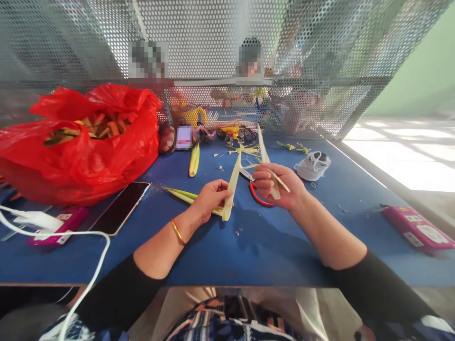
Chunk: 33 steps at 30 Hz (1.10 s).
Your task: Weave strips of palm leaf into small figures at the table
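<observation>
My left hand (212, 198) pinches a pale corn husk leaf (233, 184) near its lower end, the tip pointing up and away. In my right hand (279, 184) the fingers are curled round another pale husk strip (263, 144) and a thin stalk-like piece (279, 180). Beneath and beside the right hand lie scissors with red handles (259, 196), partly covered by it. Greenish-yellow husks (181, 195) rest on the table behind the left hand, and one more husk (194, 161) lies farther back.
A red plastic bag (142, 137) full of husk-like pieces stands at left, near a phone (121, 208) and a white cable (101, 260). White string (313, 166) sits at right, with a magenta pack (419, 227) beyond. A perforated metal screen (206, 38) closes off the back; people show through it.
</observation>
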Each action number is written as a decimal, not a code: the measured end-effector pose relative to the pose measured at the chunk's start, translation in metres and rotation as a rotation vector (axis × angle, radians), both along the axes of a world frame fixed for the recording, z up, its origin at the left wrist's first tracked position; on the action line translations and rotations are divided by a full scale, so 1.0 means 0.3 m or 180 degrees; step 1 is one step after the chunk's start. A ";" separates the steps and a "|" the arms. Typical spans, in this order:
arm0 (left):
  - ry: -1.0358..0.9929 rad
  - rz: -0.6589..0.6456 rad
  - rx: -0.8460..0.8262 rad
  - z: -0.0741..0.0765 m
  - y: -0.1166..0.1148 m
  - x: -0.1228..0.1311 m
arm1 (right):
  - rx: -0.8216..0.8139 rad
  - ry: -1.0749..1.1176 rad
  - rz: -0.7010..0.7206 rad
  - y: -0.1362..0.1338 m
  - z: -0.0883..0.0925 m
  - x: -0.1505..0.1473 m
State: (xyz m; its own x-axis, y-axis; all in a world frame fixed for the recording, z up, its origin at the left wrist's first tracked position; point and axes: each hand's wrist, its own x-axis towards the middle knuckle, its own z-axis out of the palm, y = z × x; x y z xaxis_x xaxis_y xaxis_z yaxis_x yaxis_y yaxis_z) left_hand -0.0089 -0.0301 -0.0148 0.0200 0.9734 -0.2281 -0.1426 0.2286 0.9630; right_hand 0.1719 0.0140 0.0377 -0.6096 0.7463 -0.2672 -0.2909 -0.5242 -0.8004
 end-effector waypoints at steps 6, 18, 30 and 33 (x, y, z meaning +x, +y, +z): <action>0.0334 0.0021 -0.0382 0.025 -0.008 0.013 | 0.1262 -0.0076 -0.0688 0.007 0.063 0.067; -0.0222 0.0323 -0.0564 0.021 0.003 0.000 | 0.1547 0.1187 -0.1329 0.052 0.088 0.170; -0.0592 0.0653 0.0096 0.011 0.016 -0.009 | 0.0970 -0.1323 -0.0169 -0.072 -0.144 -0.116; -0.0415 0.0675 0.0210 -0.003 0.022 -0.010 | 0.1027 -0.1534 -0.0162 -0.083 -0.146 -0.125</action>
State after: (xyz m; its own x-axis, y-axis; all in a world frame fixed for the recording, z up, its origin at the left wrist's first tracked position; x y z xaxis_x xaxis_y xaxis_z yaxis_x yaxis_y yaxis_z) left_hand -0.0120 -0.0234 -0.0158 -0.1610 0.9717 -0.1730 -0.3047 0.1178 0.9451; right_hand 0.1343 -0.0109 -0.0060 -0.4368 0.8613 -0.2597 0.1275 -0.2265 -0.9656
